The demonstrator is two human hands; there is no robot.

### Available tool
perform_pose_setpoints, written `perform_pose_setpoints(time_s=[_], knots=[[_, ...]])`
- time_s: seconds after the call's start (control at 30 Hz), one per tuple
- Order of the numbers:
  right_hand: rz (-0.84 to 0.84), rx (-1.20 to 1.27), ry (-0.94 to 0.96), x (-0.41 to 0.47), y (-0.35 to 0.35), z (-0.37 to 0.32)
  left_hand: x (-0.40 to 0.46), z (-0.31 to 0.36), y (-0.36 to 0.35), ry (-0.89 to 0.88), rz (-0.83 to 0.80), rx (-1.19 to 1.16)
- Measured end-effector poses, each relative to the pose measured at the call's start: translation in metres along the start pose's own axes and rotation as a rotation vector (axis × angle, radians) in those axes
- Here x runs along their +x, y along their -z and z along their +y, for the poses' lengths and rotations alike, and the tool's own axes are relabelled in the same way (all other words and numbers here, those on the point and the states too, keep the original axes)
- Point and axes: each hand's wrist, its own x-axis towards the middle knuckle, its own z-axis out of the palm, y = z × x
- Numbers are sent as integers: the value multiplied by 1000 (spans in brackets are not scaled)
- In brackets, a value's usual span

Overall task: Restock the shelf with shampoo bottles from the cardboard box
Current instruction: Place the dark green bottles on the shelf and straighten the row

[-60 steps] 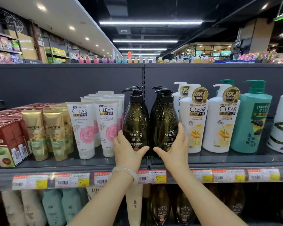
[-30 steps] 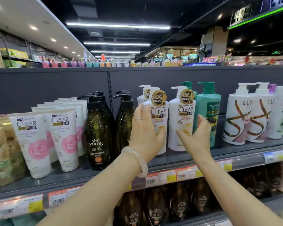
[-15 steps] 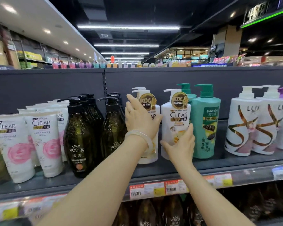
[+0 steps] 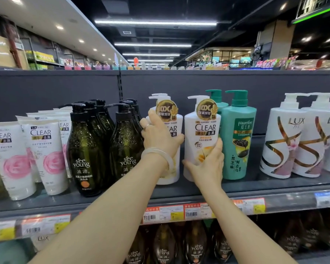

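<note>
Two white CLEAR pump bottles stand side by side on the grey shelf (image 4: 274, 189). My left hand (image 4: 160, 138), with a pale bangle on the wrist, wraps around the front of the left CLEAR bottle (image 4: 172, 174). My right hand (image 4: 208, 164) grips the lower front of the right CLEAR bottle (image 4: 203, 130). Both bottles stand upright with their bases on the shelf. The cardboard box is out of view.
Dark See Young pump bottles (image 4: 87, 149) stand left of my hands, with white CLEAR tubes (image 4: 48, 155) further left. Teal Hazeline bottles (image 4: 238, 138) touch the right CLEAR bottle; white LUX bottles (image 4: 282, 141) stand at the right. Price tags (image 4: 171, 213) line the shelf edge, above more dark bottles (image 4: 164, 246).
Both hands left the dark See Young bottles and moved right to the two white CLEAR bottles. They now hold one bottle each, the right hand a little higher on its bottle.
</note>
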Motion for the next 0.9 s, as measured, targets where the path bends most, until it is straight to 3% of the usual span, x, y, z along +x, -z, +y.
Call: perform_pose_setpoints(time_s=[0.5, 0.67, 0.73, 0.8, 0.9], knots=[[-21, -1, 28, -12, 14, 1, -9, 1, 5, -16, -3, -33], [26, 118, 107, -20, 32, 8, -22, 5, 7, -29, 1, -180], [201, 261, 138, -18, 50, 15, -35, 7, 9, -105, 65, -202], [291, 250, 99, -1, 65, 28, -52, 7, 7, -229, 121, -202], [122, 68, -28, 30, 69, 47, -81, 1, -5, -372, 73, -200]])
